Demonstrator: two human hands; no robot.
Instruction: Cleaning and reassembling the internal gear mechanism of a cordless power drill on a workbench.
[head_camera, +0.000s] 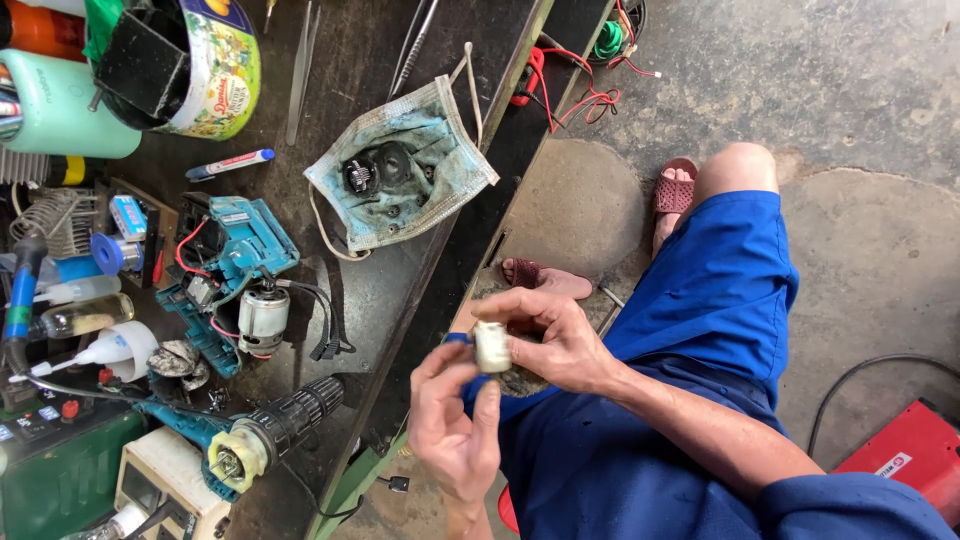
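Both hands, the left hand (452, 425) and right hand (550, 335), pinch a small white cylinder (491, 347) off the workbench's (470, 190) right edge (teal drill (225, 280) lies opened, unassembled).

Dark, grimy workbench (450, 190) beside a cracked grey concrete floor (850, 120).

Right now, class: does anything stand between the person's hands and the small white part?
Nothing visible does. The right hand already grips the small white part, and the left hand has fingertips touching it from below.
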